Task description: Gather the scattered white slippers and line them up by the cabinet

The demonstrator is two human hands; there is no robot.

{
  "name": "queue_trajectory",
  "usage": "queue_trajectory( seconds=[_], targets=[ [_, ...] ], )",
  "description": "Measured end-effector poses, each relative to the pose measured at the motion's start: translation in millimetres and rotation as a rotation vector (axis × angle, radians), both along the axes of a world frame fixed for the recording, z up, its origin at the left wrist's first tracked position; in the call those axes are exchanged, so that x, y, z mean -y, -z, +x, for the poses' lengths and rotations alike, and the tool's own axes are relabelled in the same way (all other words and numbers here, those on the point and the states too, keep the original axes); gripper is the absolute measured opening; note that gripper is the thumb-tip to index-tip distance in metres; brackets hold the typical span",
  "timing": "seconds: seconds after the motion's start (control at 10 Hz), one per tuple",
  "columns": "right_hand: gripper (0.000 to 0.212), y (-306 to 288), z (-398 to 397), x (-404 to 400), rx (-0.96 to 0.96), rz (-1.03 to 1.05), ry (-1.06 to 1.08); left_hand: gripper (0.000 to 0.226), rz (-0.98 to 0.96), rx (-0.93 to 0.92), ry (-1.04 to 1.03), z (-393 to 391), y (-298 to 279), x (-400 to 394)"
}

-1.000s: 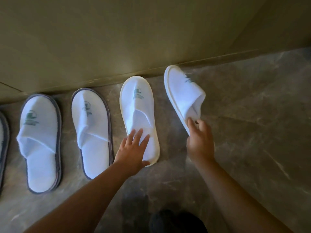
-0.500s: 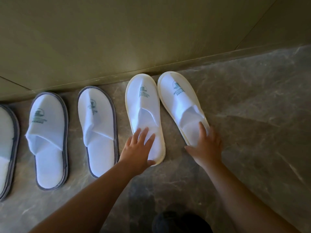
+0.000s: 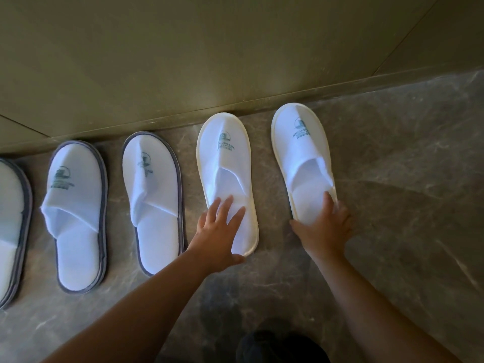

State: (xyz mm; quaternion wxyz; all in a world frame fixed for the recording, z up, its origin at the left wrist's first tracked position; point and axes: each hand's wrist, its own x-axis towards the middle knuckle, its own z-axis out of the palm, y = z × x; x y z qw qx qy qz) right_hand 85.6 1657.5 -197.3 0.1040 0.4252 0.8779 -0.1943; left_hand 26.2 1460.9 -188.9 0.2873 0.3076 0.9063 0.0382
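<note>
Slippers sit in a row on the marble floor (image 3: 392, 205), toes pointing at the base of the cabinet (image 3: 209, 61). Your left hand (image 3: 218, 231) lies flat with fingers spread and straight on the heel end of the cream-edged slipper (image 3: 225, 163), pressing it down rather than gripping it. Your right hand (image 3: 323, 226) curls round the heel of the far-right slipper (image 3: 301, 148), thumb on the left of its sole edge and fingers over the right side (the fingertips reach onto the insole). That slipper lies flat, its toe close to the cabinet base, angled slightly to the left, and it stands a little apart from the one under your left hand. To the left you have two grey-trimmed slippers: one (image 3: 150, 195) just beside the cream-edged slipper, another (image 3: 76, 213) beyond it. A third grey-trimmed slipper (image 3: 10, 226) is cut off by the left edge of the view. Each toe carries a green logo.
</note>
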Motion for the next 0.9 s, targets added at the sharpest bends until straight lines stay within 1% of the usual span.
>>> queue_trajectory(
  seconds=[0.5,0.6,0.7,0.8,0.9],
  targets=[
    [0.094,5.8,-1.9,6.6,-0.008,0.011,-0.029,0.094,0.005,-0.003,-0.030,0.8,3.9,-3.7],
    [0.094,5.6,-2.1,6.0,-0.005,-0.001,-0.016,0.094,-0.003,0.009,-0.027,0.6,2.1,-2.7],
    [0.095,1.4,-3.6,9.0,0.027,-0.033,-0.023,0.094,-0.057,0.048,-0.007,0.2,-7.5,-4.4],
    [0.096,-11.8,-5.9,6.3,-0.014,-0.047,-0.032,0.095,-0.113,0.090,0.109,-1.3,-31.9,0.5],
    [0.080,-40.5,18.1,2.9,-0.312,-0.241,-0.076,0.079,0.024,0.028,0.274,8.1,-76.5,23.6]
  ],
)
